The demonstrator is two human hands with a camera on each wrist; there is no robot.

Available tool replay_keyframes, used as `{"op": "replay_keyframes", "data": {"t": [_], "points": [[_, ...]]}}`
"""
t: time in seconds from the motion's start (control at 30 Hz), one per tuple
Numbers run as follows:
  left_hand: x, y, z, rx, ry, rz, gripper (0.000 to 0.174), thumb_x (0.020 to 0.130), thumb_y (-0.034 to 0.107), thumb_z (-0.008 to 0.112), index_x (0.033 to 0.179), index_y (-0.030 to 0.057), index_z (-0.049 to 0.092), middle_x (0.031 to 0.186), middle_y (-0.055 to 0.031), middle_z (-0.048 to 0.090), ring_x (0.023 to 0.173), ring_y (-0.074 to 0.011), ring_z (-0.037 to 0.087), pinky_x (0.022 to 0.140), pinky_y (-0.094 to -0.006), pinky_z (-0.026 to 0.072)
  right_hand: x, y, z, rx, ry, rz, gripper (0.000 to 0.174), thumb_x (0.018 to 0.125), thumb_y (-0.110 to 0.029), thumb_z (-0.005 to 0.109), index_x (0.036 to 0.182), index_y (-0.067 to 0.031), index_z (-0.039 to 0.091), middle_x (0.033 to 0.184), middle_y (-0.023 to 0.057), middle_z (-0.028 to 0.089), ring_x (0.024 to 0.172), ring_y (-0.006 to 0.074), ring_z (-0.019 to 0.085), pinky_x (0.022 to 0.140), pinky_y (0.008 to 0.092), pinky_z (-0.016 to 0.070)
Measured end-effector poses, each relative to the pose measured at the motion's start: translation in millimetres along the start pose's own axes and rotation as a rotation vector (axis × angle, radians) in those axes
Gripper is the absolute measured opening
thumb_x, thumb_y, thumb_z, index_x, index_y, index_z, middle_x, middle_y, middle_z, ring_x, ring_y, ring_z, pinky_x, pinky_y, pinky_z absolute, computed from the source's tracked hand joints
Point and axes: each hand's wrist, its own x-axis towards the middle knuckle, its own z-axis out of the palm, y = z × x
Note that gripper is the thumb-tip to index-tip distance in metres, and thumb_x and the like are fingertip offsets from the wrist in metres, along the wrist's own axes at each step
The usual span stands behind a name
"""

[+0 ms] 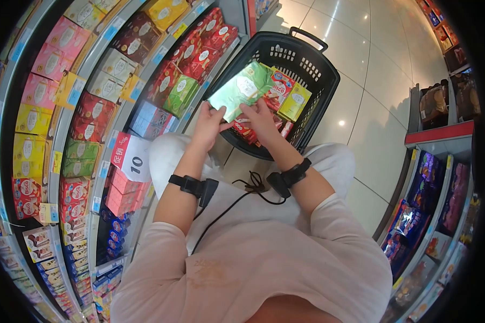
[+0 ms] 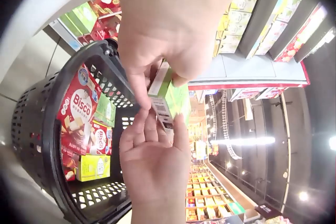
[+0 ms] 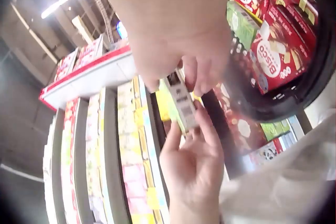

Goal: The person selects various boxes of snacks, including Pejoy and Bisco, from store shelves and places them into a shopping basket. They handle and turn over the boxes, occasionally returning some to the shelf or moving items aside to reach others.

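Observation:
A green box (image 1: 242, 89) is held by both hands over the near left part of a black basket (image 1: 328, 81). My left hand (image 1: 207, 126) pinches its lower left edge, thumb on top; my right hand (image 1: 261, 121) grips its lower right corner. In the left wrist view the box (image 2: 169, 95) shows a printed narrow side between the two hands. The right wrist view shows that side of the box (image 3: 182, 103) too, with fingers of both hands round it. Inside the basket lie red Bisco boxes (image 1: 278, 89) and a yellow-green box (image 1: 295, 102).
Shelves of boxed snacks (image 1: 94, 116) rise close on the left, with a sale sign (image 1: 130, 157) sticking out. More shelves with dark and purple packs (image 1: 428, 175) stand on the right. Tiled floor (image 1: 355, 126) lies between. A black cable (image 1: 226, 207) hangs between the wrists.

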Motion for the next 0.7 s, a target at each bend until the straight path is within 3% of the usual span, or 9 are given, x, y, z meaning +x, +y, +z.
{"op": "replay_keyframes", "data": {"t": [0.07, 0.13, 0.2, 0.23, 0.37, 0.5, 0.6, 0.67, 0.7], "points": [[7.1, -9.9, -8.5, 0.476, -0.015, -0.104, 0.032, 0.094, 0.021, 0.058, 0.118, 0.0057, 0.044, 0.102, -0.0084, 0.063, 0.086, -0.0154, 0.063, 0.073, -0.0325, 0.0561, 7.7, 8.9, -5.4, 0.037, 0.113, 0.108, 0.036, 0.095, -0.024, 0.055, 0.127, -0.0133, 0.041, 0.110, 0.0097, 0.059, 0.091, 0.0186, 0.062, 0.067, 0.0327, 0.0541], [8.1, -25.1, -15.5, 0.519, -0.053, -0.120, 0.030, 0.091, 0.021, 0.062, 0.114, 0.0058, 0.050, 0.093, -0.0061, 0.064, 0.080, -0.0141, 0.063, 0.069, -0.0295, 0.0527, 17.0, 3.9, -21.4, 0.077, 0.146, 0.092, 0.038, 0.095, -0.024, 0.054, 0.127, -0.0123, 0.039, 0.112, 0.0102, 0.059, 0.092, 0.0199, 0.063, 0.065, 0.0330, 0.0552], [2.9, -32.4, -15.9, 0.973, -0.336, 0.010, 0.025, 0.090, 0.020, 0.064, 0.109, 0.0052, 0.056, 0.085, -0.0050, 0.064, 0.077, -0.0133, 0.061, 0.067, -0.0279, 0.0485, 27.0, -1.2, -46.0, 0.109, 0.174, 0.079, 0.039, 0.095, -0.025, 0.053, 0.127, -0.0114, 0.037, 0.113, 0.0107, 0.058, 0.092, 0.0212, 0.063, 0.063, 0.0334, 0.0563], [-8.9, -19.3, -3.6, 1.047, -0.384, -0.002, 0.027, 0.089, 0.023, 0.064, 0.107, 0.0039, 0.059, 0.081, -0.0064, 0.064, 0.074, -0.0155, 0.060, 0.067, -0.0298, 0.0472, 33.3, 0.0, -61.0, 0.051, 0.267, 0.124, 0.041, 0.095, -0.026, 0.052, 0.130, -0.0126, 0.034, 0.114, 0.0105, 0.058, 0.092, 0.0221, 0.064, 0.063, 0.0353, 0.0571], [-10.9, -22.3, -6.0, 1.172, -0.511, -0.082, 0.033, 0.087, 0.026, 0.065, 0.112, 0.0043, 0.059, 0.082, -0.0077, 0.065, 0.075, -0.0195, 0.062, 0.068, -0.0323, 0.0480, 56.9, 27.3, -112.9, -0.133, 0.485, 0.209, 0.045, 0.096, -0.028, 0.049, 0.136, -0.0172, 0.031, 0.114, 0.0102, 0.057, 0.093, 0.0245, 0.064, 0.063, 0.0390, 0.0587], [-6.8, -21.8, -6.1, 1.291, -0.500, -0.048, 0.039, 0.085, 0.029, 0.066, 0.116, 0.0052, 0.058, 0.084, -0.0110, 0.066, 0.079, -0.0257, 0.063, 0.070, -0.0360, 0.0487, 84.4, 48.3, -134.2, -0.212, 0.474, 0.280, 0.046, 0.097, -0.028, 0.049, 0.138, -0.0167, 0.032, 0.113, 0.0098, 0.058, 0.093, 0.0248, 0.063, 0.066, 0.0404, 0.0591], [-10.5, -19.6, -2.9, 1.312, -0.504, -0.030, 0.041, 0.085, 0.030, 0.065, 0.116, 0.0054, 0.058, 0.084, -0.0122, 0.066, 0.080, -0.0279, 0.064, 0.070, -0.0375, 0.0490, 105.0, 59.6, -146.8, -0.297, 0.481, 0.326, 0.041, 0.096, -0.028, 0.050, 0.132, -0.0108, 0.040, 0.113, 0.0102, 0.057, 0.095, 0.0244, 0.062, 0.066, 0.0402, 0.0593], [-11.3, -21.0, -4.6, 1.290, -0.503, -0.033, 0.041, 0.085, 0.031, 0.065, 0.116, 0.0055, 0.058, 0.084, -0.0124, 0.066, 0.080, -0.0288, 0.064, 0.070, -0.0381, 0.0490, 120.3, 69.6, -155.7, -0.304, 0.505, 0.367, 0.037, 0.093, -0.028, 0.053, 0.122, -0.0055, 0.052, 0.105, 0.0144, 0.061, 0.084, 0.0294, 0.066, 0.059, 0.0386, 0.0594], [-11.4, -21.8, -6.6, 1.280, -0.509, -0.021, 0.041, 0.085, 0.031, 0.065, 0.116, 0.0056, 0.058, 0.083, -0.0125, 0.066, 0.079, -0.0287, 0.064, 0.070, -0.0381, 0.0490, 127.2, 76.7, -158.7, -0.318, 0.500, 0.370, 0.037, 0.093, -0.028, 0.053, 0.122, -0.0055, 0.052, 0.105, 0.0144, 0.061, 0.084, 0.0294, 0.066, 0.059, 0.0386, 0.0594]]}}
